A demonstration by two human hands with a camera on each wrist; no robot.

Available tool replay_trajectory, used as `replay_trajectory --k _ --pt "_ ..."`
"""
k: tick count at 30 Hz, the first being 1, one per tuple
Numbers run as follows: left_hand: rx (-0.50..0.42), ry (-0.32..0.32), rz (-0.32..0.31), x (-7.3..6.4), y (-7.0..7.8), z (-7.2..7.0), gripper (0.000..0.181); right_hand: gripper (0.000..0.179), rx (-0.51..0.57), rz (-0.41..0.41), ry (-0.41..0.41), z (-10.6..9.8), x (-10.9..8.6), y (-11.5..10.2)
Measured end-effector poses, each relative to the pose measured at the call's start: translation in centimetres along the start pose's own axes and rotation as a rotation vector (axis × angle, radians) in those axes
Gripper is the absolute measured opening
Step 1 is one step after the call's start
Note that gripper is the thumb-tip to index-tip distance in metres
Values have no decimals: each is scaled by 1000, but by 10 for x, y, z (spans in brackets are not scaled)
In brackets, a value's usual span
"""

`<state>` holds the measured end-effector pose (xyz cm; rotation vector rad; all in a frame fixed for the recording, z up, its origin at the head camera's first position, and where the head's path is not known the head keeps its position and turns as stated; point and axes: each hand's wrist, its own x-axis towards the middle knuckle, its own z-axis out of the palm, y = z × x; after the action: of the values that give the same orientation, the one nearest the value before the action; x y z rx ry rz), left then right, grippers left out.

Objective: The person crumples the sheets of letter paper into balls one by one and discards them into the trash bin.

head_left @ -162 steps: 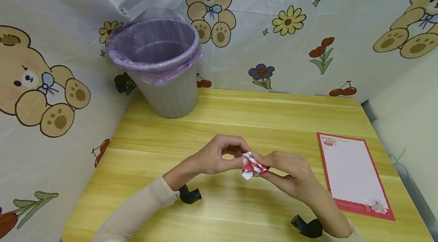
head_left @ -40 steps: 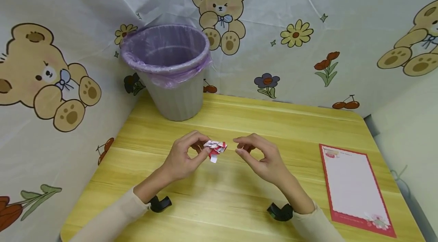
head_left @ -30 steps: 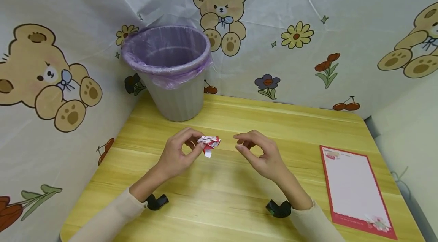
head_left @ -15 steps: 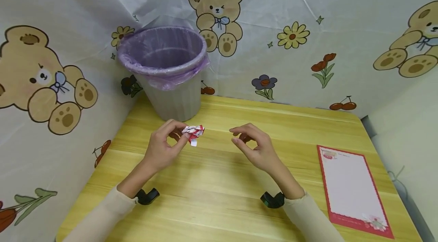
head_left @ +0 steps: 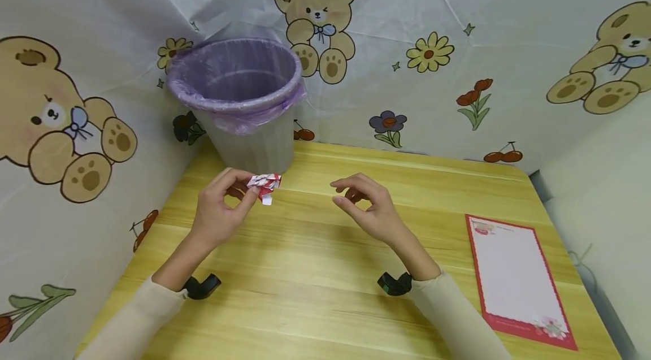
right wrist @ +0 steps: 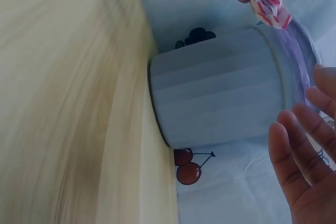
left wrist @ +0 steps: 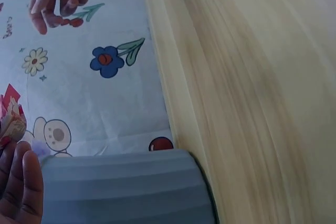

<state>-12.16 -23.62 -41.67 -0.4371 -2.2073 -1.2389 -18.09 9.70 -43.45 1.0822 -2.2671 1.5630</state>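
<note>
A crumpled piece of red and white paper is pinched between the thumb and fingers of my left hand, in the air in front of the bin. My right hand hovers to the right, apart from the paper, its fingers loosely bent and nothing between them. The right wrist view shows the crumpled paper near the bin's rim from that angle. At the left edge of the left wrist view, only part of the paper and a few fingers appear.
A grey bin with a purple liner stands at the back left of the wooden table. Flat on the right side lies a red-bordered sheet of paper. Bear-printed cloth covers the wall behind.
Both hands held the crumpled paper at first. The right hand has let go, and the hands have drawn apart. My left hand has carried the paper leftward and farther back, nearer the bin.
</note>
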Motion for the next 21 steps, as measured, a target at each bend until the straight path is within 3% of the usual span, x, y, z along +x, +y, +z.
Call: replay_trajectory --k 5,21 --pt "32 19 2 0 -3 -10 21 30 9 -1 2 4 8 0" --pt "40 50 20 10 2 -18 21 29 -6 -19 37 -1 32 5"
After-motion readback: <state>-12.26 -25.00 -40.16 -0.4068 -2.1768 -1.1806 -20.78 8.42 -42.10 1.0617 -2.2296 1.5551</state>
